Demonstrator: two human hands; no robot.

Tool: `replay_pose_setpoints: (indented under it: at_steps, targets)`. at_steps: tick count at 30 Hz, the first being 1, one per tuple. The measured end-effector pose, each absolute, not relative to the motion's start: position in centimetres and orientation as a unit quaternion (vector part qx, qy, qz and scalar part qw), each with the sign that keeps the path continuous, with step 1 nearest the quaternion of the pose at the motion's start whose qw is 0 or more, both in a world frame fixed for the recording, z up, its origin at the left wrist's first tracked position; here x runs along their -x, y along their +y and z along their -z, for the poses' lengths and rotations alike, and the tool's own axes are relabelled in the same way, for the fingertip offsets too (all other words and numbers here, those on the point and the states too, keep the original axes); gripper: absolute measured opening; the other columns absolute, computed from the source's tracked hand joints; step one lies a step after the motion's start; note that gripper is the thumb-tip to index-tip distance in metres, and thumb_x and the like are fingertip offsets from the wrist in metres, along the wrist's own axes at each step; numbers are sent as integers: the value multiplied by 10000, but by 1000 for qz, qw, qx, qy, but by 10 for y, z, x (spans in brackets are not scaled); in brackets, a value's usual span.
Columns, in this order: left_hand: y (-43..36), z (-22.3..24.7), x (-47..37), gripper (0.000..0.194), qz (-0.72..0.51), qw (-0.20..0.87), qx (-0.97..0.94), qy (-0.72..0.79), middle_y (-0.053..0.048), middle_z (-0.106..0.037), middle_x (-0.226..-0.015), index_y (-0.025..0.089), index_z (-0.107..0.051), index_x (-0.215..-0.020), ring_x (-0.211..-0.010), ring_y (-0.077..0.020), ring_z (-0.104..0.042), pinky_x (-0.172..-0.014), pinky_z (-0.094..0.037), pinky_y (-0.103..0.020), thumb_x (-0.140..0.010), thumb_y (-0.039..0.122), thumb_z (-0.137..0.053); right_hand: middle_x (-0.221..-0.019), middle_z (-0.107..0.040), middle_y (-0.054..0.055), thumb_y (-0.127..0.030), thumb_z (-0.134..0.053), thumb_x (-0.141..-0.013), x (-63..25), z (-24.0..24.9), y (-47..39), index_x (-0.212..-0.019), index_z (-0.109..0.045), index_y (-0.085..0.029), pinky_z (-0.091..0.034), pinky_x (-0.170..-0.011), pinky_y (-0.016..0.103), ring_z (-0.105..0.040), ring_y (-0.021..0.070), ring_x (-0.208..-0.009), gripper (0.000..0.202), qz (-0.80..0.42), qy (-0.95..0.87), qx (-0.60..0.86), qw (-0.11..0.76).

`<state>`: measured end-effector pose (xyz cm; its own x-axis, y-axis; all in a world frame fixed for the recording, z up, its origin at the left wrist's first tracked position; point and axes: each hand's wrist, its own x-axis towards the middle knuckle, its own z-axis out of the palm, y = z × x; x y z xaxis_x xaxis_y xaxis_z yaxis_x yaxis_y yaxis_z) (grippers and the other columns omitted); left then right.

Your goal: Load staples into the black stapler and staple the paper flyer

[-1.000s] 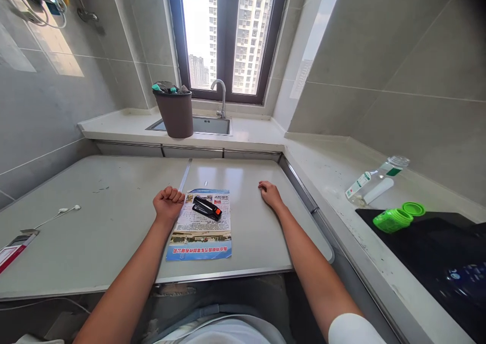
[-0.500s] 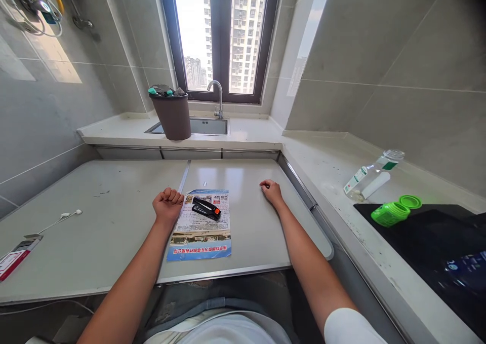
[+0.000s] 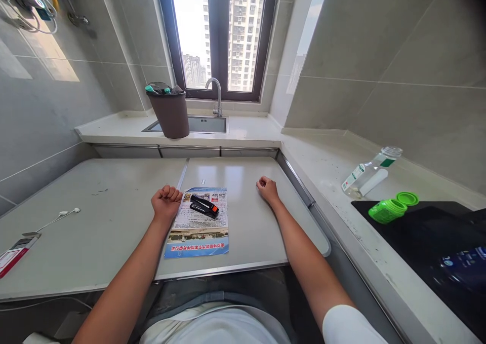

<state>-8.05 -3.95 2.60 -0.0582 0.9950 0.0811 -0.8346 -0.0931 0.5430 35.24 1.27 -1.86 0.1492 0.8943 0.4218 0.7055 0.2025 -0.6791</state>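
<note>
Resting curled hands either side of a stapler on a printed sheet

Both forearms lean in over the pale table, which probably takes some of their weight. The left hand is curled into a fist with its knuckles up, just beside the upper left edge of the printed sheet; whether it touches the paper, I cannot tell. The right hand is curled more loosely, well apart from the sheet, and its inside is hidden. Neither appears to grip anything.

Between them the black stapler, with its orange patch, lies slantwise on the upper half of the sheet. Set there, it is within easy reach of either hand, and its weight likely helps the paper lie flat. A small pale strip lies just beyond the sheet. The white earphones and red-and-white box lie far to the left, leaving space around the paper
</note>
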Motion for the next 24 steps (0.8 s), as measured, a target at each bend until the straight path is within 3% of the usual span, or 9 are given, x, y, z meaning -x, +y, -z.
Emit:
replay_pose_setpoints:
  at_steps: [3, 6, 15, 19, 24]
  targets:
    - [-40, -27, 79, 386, -702, 649, -231, 181, 38, -121, -549, 197, -149, -646, -430, -104, -238, -465, -249, -275, -613, 100, -521, -590, -305, -24, -364, -509, -818, -347, 16, 10, -531, -333, -252, -303, -610, 270, -309, 126, -592, 355, -113, -652, 628, 409]
    - [-42, -29, 78, 390, -699, 646, -242, 187, 35, -125, -542, 195, -148, -637, -427, -104, -232, -464, -251, -274, -636, 100, -526, -631, -195, -15, -331, -482, -821, -340, 13, 6, -510, -236, -267, -241, -586, 286, -205, 122, -606, 402, -122, -663, 634, 379]
    - [-49, -32, 64, 521, -643, 661, -332, 199, 58, -133, -492, 183, -190, -587, -405, -86, -218, -483, -289, -249, -791, 34, -646, -642, -182, -20, -338, -491, -799, -327, 1, -11, -521, -234, -252, -188, -594, 311, -170, 139, -669, 389, -165, -751, 574, 280]
    - [-51, -32, 60, 595, -645, 661, -341, 175, 43, -145, -489, 172, -162, -563, -426, -103, -271, -490, -291, -245, -820, 11, -674, -622, -194, -22, -354, -475, -862, -319, -3, -16, -515, -248, -255, -179, -608, 323, -160, 155, -687, 426, -146, -759, 572, 276]
    - [-51, -32, 63, 648, -641, 689, -275, 196, 38, -27, -497, 174, -87, -540, -401, -112, -179, -449, -212, -260, -911, 66, -607, -618, -214, -31, -391, -457, -931, -305, -4, -20, -511, -296, -242, -186, -617, 318, -147, 155, -690, 474, -131, -780, 549, 271]
